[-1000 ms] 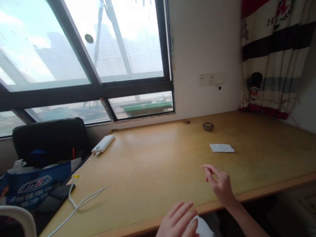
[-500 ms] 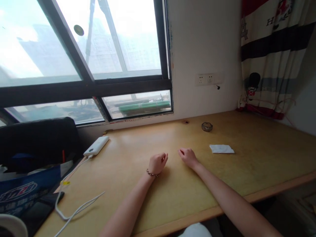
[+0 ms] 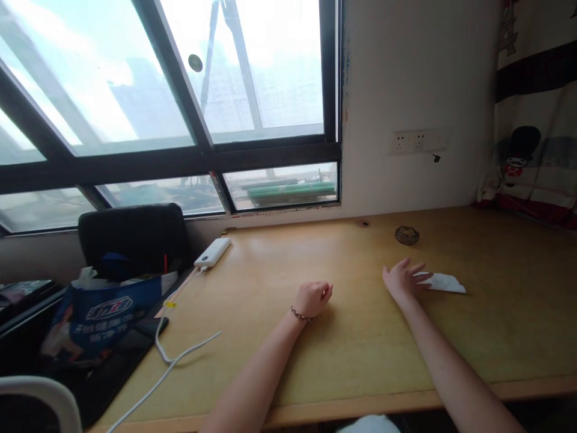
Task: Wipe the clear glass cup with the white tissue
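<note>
My left hand (image 3: pixel 313 297) rests on the wooden desk (image 3: pixel 360 337) near its middle, fingers curled into a loose fist with nothing showing in them; a bead bracelet circles the wrist. My right hand (image 3: pixel 403 278) lies farther right with fingers spread flat, the fingertips touching the left end of a folded white tissue (image 3: pixel 444 282) that lies on the desk.
A small dark round dish (image 3: pixel 407 234) sits behind the tissue. A white power bank (image 3: pixel 213 252) with a white cable (image 3: pixel 180 355) lies at the desk's left. A blue printed bag (image 3: pixel 106 313) and a black chair back (image 3: pixel 133 237) stand left of the desk. Wall sockets (image 3: pixel 408 142) and a curtain (image 3: pixel 532 120) are at the right.
My right hand has moved right and opened, reaching the tissue. The left hand stays curled on the desk. The view has turned a little to the left.
</note>
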Motion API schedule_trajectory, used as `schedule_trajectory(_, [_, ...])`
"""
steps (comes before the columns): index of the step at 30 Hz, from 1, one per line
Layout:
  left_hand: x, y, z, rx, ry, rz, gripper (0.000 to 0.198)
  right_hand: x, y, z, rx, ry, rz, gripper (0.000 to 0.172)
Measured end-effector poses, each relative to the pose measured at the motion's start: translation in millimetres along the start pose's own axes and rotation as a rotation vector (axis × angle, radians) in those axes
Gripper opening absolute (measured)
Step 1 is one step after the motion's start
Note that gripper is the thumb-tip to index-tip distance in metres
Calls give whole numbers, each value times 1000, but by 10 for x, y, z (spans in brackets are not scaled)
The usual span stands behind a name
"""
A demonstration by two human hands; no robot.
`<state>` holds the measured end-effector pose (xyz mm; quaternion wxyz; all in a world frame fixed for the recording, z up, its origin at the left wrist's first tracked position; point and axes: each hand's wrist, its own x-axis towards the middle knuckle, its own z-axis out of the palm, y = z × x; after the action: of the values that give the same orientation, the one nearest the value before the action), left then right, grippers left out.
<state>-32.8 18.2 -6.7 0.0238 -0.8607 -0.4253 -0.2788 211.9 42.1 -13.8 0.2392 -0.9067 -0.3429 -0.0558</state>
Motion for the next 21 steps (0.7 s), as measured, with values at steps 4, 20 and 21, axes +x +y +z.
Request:
schedule_trajectory(4, [-16, -5, 10, 23, -10, -21, 38, -28, -7, 109, 16, -132, -47, 71])
schedule_trajectory(20, [50, 150, -147, -266, -281, 290, 37, 922, 7, 422, 501, 83, -693, 48])
schedule_trajectory(21, [49, 146, -145, -268, -278, 263, 35, 1098, 113, 486, 417, 152, -678, 50])
